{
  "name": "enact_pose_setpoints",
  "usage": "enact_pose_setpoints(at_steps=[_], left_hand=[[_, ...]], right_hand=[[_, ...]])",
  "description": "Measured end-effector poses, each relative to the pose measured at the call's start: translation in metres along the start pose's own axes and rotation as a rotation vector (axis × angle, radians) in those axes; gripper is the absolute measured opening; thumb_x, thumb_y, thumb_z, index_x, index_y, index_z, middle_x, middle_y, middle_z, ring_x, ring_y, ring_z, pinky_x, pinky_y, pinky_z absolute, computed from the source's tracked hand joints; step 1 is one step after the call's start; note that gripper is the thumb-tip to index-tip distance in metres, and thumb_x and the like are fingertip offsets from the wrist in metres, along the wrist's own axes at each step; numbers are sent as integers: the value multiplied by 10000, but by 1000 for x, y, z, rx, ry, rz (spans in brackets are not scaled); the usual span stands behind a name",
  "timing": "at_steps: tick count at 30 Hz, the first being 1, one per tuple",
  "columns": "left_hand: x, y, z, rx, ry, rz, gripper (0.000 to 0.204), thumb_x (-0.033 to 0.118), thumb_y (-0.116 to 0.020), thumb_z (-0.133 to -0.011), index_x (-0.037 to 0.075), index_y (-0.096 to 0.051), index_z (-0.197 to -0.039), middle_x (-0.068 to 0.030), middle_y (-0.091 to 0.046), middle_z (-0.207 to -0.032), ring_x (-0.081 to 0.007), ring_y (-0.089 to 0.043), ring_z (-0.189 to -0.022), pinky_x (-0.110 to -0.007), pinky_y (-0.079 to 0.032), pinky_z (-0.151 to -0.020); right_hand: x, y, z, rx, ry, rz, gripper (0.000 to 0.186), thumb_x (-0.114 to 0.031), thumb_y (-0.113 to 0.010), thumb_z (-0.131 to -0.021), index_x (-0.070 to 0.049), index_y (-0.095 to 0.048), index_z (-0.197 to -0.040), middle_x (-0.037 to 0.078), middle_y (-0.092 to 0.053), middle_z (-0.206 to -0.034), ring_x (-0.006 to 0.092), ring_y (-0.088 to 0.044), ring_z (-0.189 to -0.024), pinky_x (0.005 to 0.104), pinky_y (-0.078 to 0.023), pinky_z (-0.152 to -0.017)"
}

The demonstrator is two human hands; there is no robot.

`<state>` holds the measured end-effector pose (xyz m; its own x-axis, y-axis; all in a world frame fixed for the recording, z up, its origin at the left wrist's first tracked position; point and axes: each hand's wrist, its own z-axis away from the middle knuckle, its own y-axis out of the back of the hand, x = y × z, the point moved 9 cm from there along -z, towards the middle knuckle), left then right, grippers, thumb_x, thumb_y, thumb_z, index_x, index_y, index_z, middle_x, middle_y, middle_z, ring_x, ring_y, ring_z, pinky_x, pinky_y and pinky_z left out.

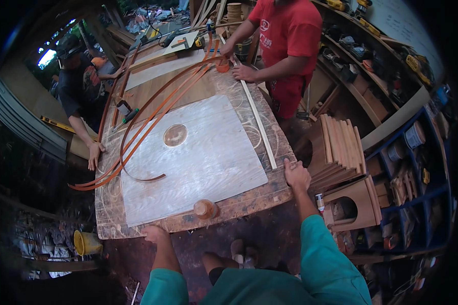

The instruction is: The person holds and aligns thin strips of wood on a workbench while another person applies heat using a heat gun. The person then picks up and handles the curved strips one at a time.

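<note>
Steadying the table (250,202), I'd guess: left hand (156,234) (lower left) and right hand (297,176) (mid-right) grip its edge; next, keep your hold even.

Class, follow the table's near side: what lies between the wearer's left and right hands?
In the head view, one brown container sits on the table between the left hand and the right hand.

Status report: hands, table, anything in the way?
Left hand at table near edge; right hand at right edge. Pale sheet flat on top. Brown strips across it; container near front.
</note>
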<state>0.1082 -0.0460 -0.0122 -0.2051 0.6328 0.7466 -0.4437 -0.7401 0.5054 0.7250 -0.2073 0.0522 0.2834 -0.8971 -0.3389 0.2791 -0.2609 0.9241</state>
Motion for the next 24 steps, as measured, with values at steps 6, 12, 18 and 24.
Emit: enact_pose_setpoints(at_steps=[6,12,18,24], left_hand=[[-8,-12,-18,-49,-26,68,708,512,-339,-921,-75,-437,-1305,-326,-498,-1278,-448,-513,-1169,-492,-397,-1025],[-9,-18,-76,78,-197,-190,611,463,-378,-937,-67,-470,-1227,-322,-509,-1250,-456,-496,-1175,-503,-405,-988],[113,21,3,157,-1149,-640,433,207,-573,-846,29,-498,-1233,-193,-547,-1131,-362,-498,-1093,-458,-405,-925],[150,-65,74,-324,-1647,-613,423,168,-615,-818,75,-529,-1222,-147,-625,-987,-334,-602,-933,-435,-472,-829]], right_hand=[[2,-3,-2,35,-11,15,712,-652,-400,-873,-15,-562,-1145,262,-653,-1033,406,-613,-1031,480,-459,-907],[-2,-2,5,-2,62,-34,700,-652,-399,-874,-10,-564,-1099,256,-661,-1006,404,-624,-1006,478,-470,-884],[5,-4,-1,15,54,-71,692,-646,-396,-878,-4,-561,-1076,251,-665,-996,399,-630,-993,475,-476,-870],[2,1,5,12,63,-90,678,-632,-402,-882,0,-560,-1071,252,-667,-983,397,-634,-986,475,-474,-872]])
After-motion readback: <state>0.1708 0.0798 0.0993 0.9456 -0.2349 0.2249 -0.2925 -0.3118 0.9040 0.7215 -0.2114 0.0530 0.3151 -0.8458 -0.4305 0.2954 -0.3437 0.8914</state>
